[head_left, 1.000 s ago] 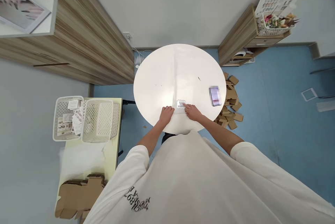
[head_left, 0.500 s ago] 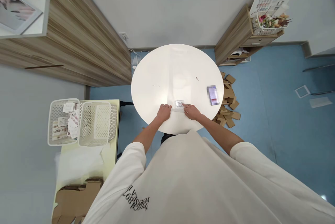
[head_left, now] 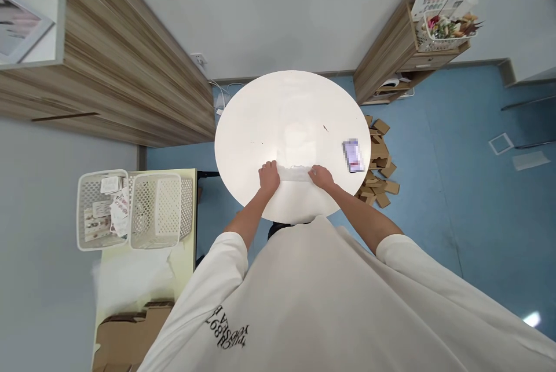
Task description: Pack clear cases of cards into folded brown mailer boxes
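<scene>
A strip of translucent plastic wrap [head_left: 295, 174] lies on the white oval table [head_left: 247, 117], its near end folded over. The small clear case is now covered by this fold; only a faint bumpy edge shows at the fold's top. At the strip's left end, my left hand [head_left: 270, 177] grips the wrap with fingers curled. On the opposite end, my right hand [head_left: 322, 177] pinches the wrap's corner. The rest of the strip stretches away from me over the tabletop, hard to tell from the white surface.
A blurred purple rectangular item [head_left: 354, 156] lies on the table's right side. Cardboard boxes [head_left: 379, 155] are piled on the floor beyond it. To the left, white plastic baskets [head_left: 155, 210] stand on a yellowish table. A wooden cabinet [head_left: 143, 53] rises at the far left.
The wrap's near end has been folded over the clear case, which was visible before. My right hand has left the case and moved slightly right to the wrap's edge.
</scene>
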Demonstrator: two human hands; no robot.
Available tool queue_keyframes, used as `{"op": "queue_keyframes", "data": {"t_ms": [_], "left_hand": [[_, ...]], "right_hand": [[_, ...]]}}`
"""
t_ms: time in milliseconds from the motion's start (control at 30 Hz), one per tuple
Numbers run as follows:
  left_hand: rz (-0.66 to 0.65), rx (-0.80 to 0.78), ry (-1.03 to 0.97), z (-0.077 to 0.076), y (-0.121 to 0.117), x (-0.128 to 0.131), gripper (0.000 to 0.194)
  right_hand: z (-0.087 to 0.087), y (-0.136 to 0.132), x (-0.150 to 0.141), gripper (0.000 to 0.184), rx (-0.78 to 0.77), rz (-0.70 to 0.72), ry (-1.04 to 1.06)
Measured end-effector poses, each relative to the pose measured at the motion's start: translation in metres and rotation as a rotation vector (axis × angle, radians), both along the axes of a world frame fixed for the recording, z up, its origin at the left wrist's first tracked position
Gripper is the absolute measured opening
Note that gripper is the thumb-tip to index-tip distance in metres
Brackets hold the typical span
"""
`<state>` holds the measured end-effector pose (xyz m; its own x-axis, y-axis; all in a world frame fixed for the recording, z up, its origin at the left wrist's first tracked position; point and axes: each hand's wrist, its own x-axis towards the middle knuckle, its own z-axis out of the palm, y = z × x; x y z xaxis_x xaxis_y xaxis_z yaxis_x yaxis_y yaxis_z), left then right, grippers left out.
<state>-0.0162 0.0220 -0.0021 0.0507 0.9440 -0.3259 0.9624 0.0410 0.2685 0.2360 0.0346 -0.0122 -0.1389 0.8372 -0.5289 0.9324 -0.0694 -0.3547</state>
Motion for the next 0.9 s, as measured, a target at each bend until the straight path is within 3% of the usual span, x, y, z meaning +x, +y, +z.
{"op": "queue_keyframes", "data": {"t_ms": [67,167,233,433,567,700,800,900], "left_hand": [[-0.196,0.122,-0.042,0.004,-0.005,0.011,0.049],[-0.548,0.122,-0.182,0.006,-0.014,0.032,0.047],[-0.626,0.091,-0.194,0.001,-0.017,0.045,0.044],[-0.529,0.047,-0.162,-0.022,-0.010,0.051,0.056],[-0.502,0.020,-0.203,-0.028,-0.001,0.045,0.058],[-0.516,0.008,-0.193,-0.026,0.000,0.043,0.054],[-0.484,-0.022,-0.205,-0.023,-0.005,0.041,0.051],[-0.436,-0.058,-0.248,-0.019,-0.013,0.038,0.045]], "right_hand": [[-0.002,0.004,-0.003,0.022,0.001,-0.003,-0.028],[-0.006,0.007,-0.006,0.021,0.007,-0.005,-0.062],[-0.008,0.008,-0.007,0.020,0.016,-0.005,-0.066],[-0.009,0.006,-0.006,0.022,0.009,-0.002,-0.063],[-0.001,-0.004,-0.005,0.039,0.105,0.022,-0.051],[0.008,-0.021,-0.008,0.048,0.272,0.234,-0.043],[0.009,-0.031,-0.013,0.049,0.246,0.433,0.021],[0.007,-0.037,-0.016,0.051,0.225,0.507,0.027]]}}
